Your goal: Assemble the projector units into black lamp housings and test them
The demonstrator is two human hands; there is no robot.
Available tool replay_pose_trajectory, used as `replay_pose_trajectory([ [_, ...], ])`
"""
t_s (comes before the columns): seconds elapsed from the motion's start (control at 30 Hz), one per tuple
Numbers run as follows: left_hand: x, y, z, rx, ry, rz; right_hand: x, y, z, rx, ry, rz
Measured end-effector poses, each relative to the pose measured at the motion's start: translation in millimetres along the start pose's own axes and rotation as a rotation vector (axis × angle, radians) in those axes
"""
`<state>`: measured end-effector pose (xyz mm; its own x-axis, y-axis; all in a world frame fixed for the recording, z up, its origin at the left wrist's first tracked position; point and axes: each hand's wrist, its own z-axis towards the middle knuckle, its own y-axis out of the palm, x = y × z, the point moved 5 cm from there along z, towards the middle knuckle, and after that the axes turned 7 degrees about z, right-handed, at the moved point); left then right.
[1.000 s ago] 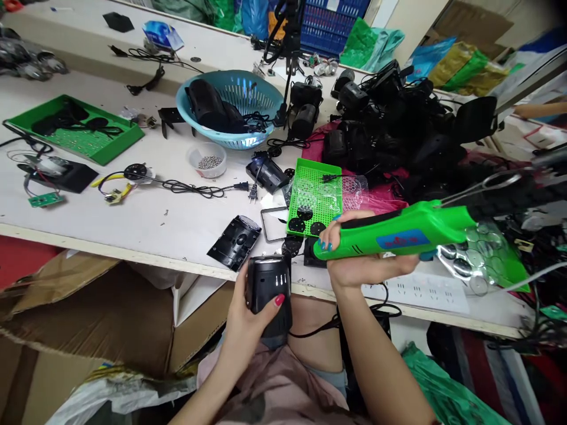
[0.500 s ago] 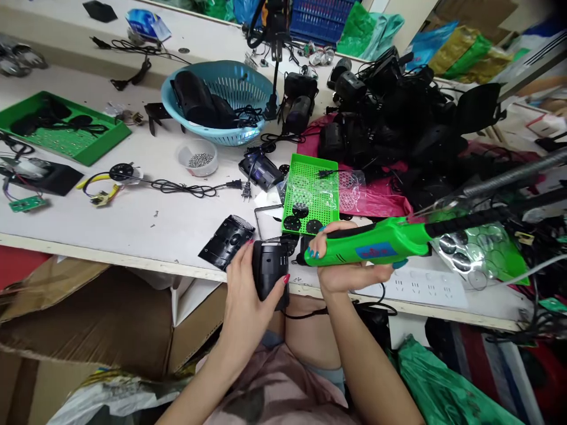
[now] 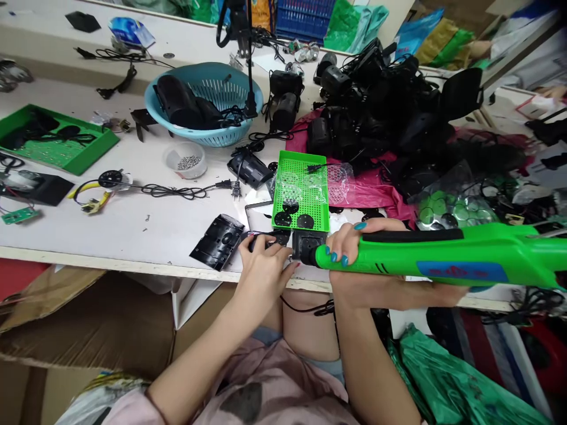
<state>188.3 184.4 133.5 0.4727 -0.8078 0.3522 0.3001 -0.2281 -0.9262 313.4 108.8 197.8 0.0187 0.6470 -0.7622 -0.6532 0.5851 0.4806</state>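
At the bench (image 3: 172, 227) edge, the left hand (image 3: 264, 268) curls over a half-hidden black part (image 3: 253, 243); whether it grips is unclear. The right hand (image 3: 348, 251) wraps around a green power tool (image 3: 411, 262) extending rightward. Beyond sit a green perforated tray (image 3: 305, 160) bearing black discs (image 3: 305, 221), then a blue colander (image 3: 212, 137).

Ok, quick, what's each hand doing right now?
Left hand: fingers curled over a black part, mostly hidden; grip can't be told.
Right hand: closed around the green power tool.
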Motion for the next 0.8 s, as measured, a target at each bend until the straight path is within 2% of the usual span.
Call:
replay_pose_trajectory([
  [0.2, 0.6, 4.2, 2.7, -0.004, 0.005, 0.011, -6.2, -6.3, -1.8, 0.049, 0.051, 0.076],
  [0.37, -1.4, 5.3, 2.7, -0.022, 0.002, 0.004, -10.2, -3.3, 2.5, 0.059, -0.017, 0.045],
  [0.43, -1.7, 4.5, 2.0, -0.018, -0.003, -0.02, -11.0, -2.3, 2.3, 0.064, -0.002, 0.052],
  [0.53, 0.2, 0.6, -1.0, 0.021, 0.023, -0.058, -12.1, -2.9, -1.0, 0.065, 0.048, 0.099],
  [0.63, 2.0, -4.6, -5.9, 0.068, 0.054, -0.085, -13.2, -2.5, -4.9, 0.01, 0.081, 0.14],
  [0.8, 2.0, -15.2, -16.9, 0.085, 0.115, -0.069, -16.6, 2.4, -7.6, -0.014, 0.116, 0.15],
])
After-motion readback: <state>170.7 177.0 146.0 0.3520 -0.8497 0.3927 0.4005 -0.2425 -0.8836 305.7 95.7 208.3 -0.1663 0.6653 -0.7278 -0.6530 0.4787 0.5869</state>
